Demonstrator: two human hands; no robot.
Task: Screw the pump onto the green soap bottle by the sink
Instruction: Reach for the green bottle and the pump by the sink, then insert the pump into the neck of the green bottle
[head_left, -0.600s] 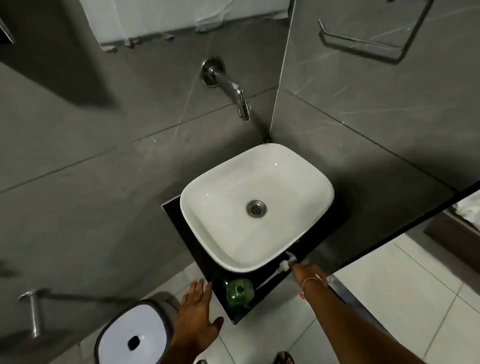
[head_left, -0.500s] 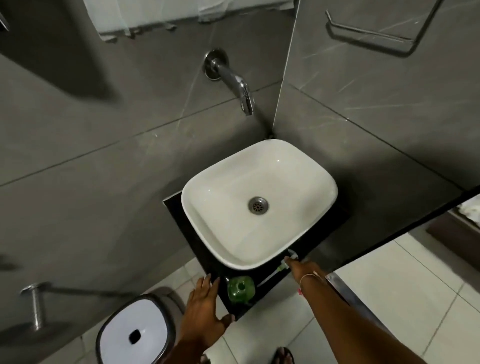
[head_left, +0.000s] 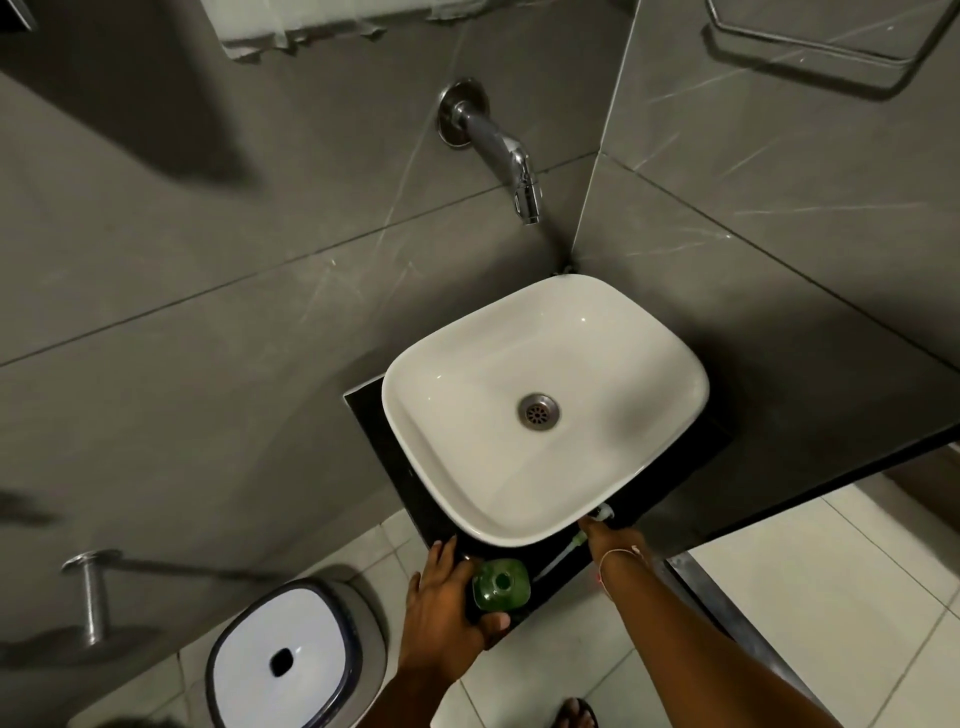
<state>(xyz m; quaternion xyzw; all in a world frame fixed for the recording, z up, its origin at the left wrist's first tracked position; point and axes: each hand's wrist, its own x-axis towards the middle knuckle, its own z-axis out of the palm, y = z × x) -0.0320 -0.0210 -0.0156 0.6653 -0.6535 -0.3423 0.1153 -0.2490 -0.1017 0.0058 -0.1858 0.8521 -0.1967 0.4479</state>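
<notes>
The green soap bottle (head_left: 500, 585) stands open-necked on the black counter (head_left: 374, 415), at its near corner below the white sink (head_left: 467, 499). My left hand (head_left: 441, 605) wraps it from the left, with the fingers behind it and the thumb in front. The pump (head_left: 604, 513) lies on the counter to the right. Its white head is tucked under the sink rim and its thin tube points toward the bottle. My right hand (head_left: 610, 538) reaches in from the right with its fingertips closed on the pump near its head. The fingers are mostly hidden.
A chrome tap (head_left: 511, 156) juts from the grey tiled wall above the sink. A white-lidded bin (head_left: 283, 657) stands on the floor to the left, near a wall-mounted metal rail (head_left: 91, 597). A sandalled foot (head_left: 574, 714) shows at the bottom edge.
My left hand moved forward and right from the counter's edge and closed around the green bottle. My right hand stayed at the pump. The view shifted slightly closer.
</notes>
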